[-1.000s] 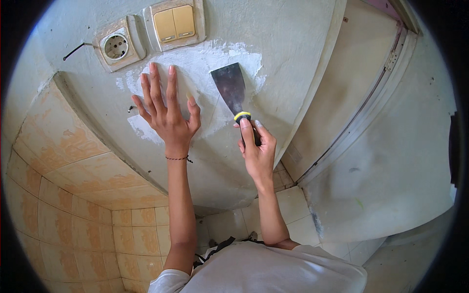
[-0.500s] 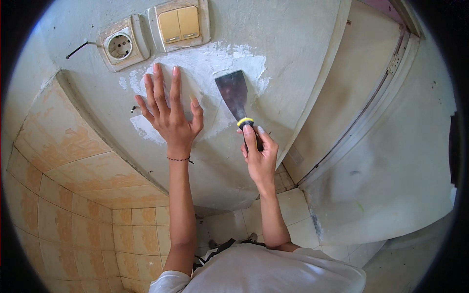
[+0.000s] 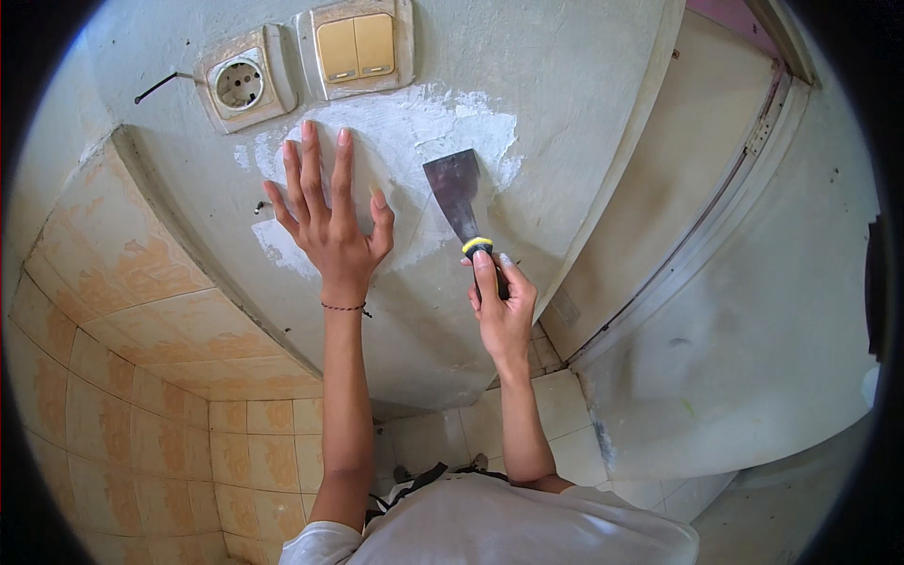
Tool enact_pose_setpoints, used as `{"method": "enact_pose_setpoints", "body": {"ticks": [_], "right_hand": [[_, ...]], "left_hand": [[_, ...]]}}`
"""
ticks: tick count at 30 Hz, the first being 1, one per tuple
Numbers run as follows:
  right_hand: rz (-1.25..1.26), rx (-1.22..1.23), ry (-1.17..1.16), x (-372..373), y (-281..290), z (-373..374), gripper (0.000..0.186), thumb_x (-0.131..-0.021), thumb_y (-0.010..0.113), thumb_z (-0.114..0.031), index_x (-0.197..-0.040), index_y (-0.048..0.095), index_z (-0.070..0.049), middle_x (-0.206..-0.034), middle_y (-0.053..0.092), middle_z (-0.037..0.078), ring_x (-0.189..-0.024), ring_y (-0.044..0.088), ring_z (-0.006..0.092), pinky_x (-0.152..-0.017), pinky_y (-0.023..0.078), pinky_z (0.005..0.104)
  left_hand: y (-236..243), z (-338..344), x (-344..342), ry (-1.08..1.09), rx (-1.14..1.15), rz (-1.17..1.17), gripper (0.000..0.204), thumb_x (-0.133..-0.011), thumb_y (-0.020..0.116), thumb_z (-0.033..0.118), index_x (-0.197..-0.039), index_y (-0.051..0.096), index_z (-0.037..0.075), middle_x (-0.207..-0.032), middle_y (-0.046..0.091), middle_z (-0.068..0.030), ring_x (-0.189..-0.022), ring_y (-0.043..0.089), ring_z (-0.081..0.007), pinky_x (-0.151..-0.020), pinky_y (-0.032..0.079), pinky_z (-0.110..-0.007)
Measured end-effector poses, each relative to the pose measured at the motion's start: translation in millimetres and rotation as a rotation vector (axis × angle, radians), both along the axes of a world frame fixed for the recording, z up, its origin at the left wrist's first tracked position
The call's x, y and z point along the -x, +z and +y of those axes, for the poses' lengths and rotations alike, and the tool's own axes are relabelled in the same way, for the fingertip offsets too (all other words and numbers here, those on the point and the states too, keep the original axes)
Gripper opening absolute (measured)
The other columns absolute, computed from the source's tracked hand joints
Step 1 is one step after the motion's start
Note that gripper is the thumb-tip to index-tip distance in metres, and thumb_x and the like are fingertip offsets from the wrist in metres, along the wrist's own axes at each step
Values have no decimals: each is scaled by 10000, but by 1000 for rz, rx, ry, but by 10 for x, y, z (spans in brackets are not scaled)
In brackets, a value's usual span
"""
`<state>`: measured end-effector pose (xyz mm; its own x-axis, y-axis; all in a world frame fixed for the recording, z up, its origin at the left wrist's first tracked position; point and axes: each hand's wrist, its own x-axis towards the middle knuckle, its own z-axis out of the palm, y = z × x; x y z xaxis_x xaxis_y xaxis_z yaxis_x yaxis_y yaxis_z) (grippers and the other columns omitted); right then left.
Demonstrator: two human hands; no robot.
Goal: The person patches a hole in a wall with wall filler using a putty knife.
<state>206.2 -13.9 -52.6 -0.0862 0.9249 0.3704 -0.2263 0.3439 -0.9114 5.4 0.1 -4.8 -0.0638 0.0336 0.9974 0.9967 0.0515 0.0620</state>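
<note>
My left hand [image 3: 337, 226] lies flat with fingers spread against the grey wall [image 3: 565, 104], over the left part of a rough white filler patch [image 3: 405, 113]. In my right hand [image 3: 504, 301] is a putty knife [image 3: 457, 193] with a broad dark blade and a black handle ringed in yellow. My fingers wrap its handle, the thumb lying along it. The blade points up and slightly left, its edge over the lower right part of the patch. Whether the edge touches the wall I cannot tell.
Above the patch are a round power socket [image 3: 238, 85] and a cream double switch [image 3: 356, 47]. A thin dark rod [image 3: 158, 87] sticks out left of the socket. Orange-patterned tiles [image 3: 141, 273] line the lower left. A door [image 3: 650, 169] stands at the right, above a tiled floor [image 3: 433, 440].
The putty knife has shifted slightly down and right over the wall. My left hand keeps its place on the patch. The view has moved a little.
</note>
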Motion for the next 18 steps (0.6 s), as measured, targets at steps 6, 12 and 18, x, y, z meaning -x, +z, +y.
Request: {"method": "enact_pose_setpoints", "body": {"ticks": [6, 12, 18], "right_hand": [[-26, -28, -8, -24, -38, 27, 299, -1064, 641, -249, -977, 728, 23, -611, 500, -38, -545, 435, 38, -496, 315, 248], [-24, -14, -19, -20, -23, 10, 306, -1064, 641, -257, -973, 731, 21, -610, 497, -39, -548, 438, 37, -495, 317, 248], [-65, -37, -11, -155, -180, 120, 309, -1064, 639, -286, -1071, 710, 15, -906, 732, 37, -565, 487, 28, -460, 323, 219]], "left_hand": [[4, -11, 7, 1, -10, 3, 614, -933, 510, 357, -1528, 554, 212, -1627, 460, -108, -1548, 343, -299, -1296, 48, -497], [7, -25, 5, -1, -3, -2, 607, -936, 511, 353, -1525, 558, 210, -1629, 457, -106, -1548, 342, -298, -1295, 55, -495], [9, -19, -14, -4, -1, -2, 609, -931, 516, 356, -1520, 563, 208, -1630, 456, -105, -1551, 336, -295, -1295, 54, -496]]}}
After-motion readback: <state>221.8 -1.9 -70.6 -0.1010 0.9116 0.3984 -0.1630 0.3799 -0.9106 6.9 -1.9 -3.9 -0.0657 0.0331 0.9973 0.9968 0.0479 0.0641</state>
